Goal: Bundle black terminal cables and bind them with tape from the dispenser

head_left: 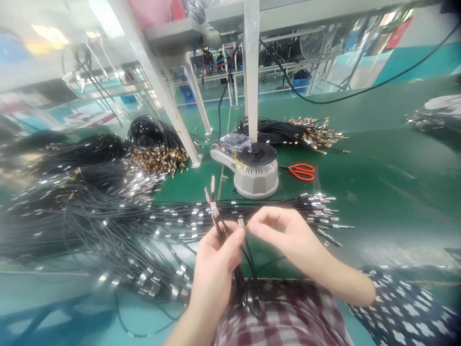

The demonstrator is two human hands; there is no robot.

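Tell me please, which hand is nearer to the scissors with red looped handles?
Right. The right hand is below the scissors in the picture and slightly to their left; the left hand is farther away, lower and more to the left.

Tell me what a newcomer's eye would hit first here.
Probably the red-handled tool, vivid on the green tabletop just right of the round grey machine. Next, at lower centre, the left hand holding slim black cables, with the right hand close beside it. Then the big dark cable bundles sprawling across the left.
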